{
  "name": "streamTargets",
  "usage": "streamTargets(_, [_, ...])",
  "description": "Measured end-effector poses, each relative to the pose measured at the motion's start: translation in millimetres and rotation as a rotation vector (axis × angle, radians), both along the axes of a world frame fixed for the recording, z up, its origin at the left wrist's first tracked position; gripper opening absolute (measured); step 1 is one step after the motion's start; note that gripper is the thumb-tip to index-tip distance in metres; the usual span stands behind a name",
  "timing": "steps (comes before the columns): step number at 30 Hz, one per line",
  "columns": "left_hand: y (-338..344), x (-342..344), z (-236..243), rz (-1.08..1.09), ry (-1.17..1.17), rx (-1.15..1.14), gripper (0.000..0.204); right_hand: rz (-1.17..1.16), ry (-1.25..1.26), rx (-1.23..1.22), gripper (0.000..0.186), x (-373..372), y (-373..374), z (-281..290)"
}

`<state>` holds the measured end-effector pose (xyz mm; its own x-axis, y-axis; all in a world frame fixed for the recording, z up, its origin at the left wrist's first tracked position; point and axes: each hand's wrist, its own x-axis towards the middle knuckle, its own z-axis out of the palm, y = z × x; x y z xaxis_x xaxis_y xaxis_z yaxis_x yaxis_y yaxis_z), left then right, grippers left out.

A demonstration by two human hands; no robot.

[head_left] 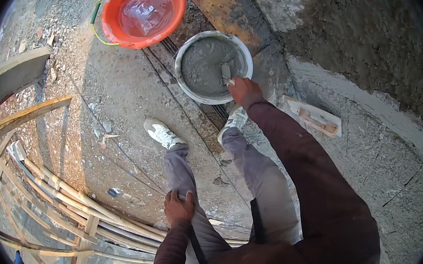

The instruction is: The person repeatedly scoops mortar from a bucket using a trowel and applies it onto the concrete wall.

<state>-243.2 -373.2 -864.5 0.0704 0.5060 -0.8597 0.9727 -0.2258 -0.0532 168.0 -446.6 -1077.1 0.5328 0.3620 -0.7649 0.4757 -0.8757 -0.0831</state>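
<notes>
My right hand (pixel 243 90) is closed round the handle of a trowel (pixel 226 71), at the near right rim of a round tub (pixel 249 67). The tub's rim is whitish, and wet grey mortar (pixel 204 65) fills much of it. The trowel's small blade dips into the mortar, so part of it is hidden. My left hand (pixel 179 207) rests on my left leg near the knee, fingers laid over the trouser cloth, holding nothing.
An orange-red basin (pixel 111 26) of water with a clear plastic bag stands beyond the tub. A plastering float (pixel 318 120) with a wooden handle lies at right, beside a wall partly coated in mortar (pixel 360 28). Poles (pixel 106 210) and planks (pixel 24 120) crowd the left.
</notes>
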Motion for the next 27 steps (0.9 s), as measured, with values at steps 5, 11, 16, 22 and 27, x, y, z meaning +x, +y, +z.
streamTargets(5, [-0.5, -1.8, -7.6, 0.1, 0.001, -0.035, 0.063, -0.732, 0.517, 0.055, 0.044, -19.4, 14.8, -32.5])
streamTargets(11, [24.2, -11.9, 0.4, -0.005, 0.018, -0.045, 0.061, -0.312, 0.095, 0.423, 0.042, -29.3, -44.7, 37.8])
streamTargets(16, [39.0, -7.0, -10.1, -0.095, 0.026, -0.118, 0.066, -0.059, -0.327, 0.161, 0.035, 10.6, -11.6, 25.4])
streamTargets(22, [56.3, -6.9, -6.5, -0.091, 0.082, -0.167, 0.068, -0.008, -0.138, 0.12, 0.033, -45.7, 1.8, 35.0])
streamTargets(27, [55.8, -14.3, -6.9, -0.141, 0.108, -0.172, 0.069, -0.125, -0.352, 0.143, 0.037, 3.3, -49.8, 73.1])
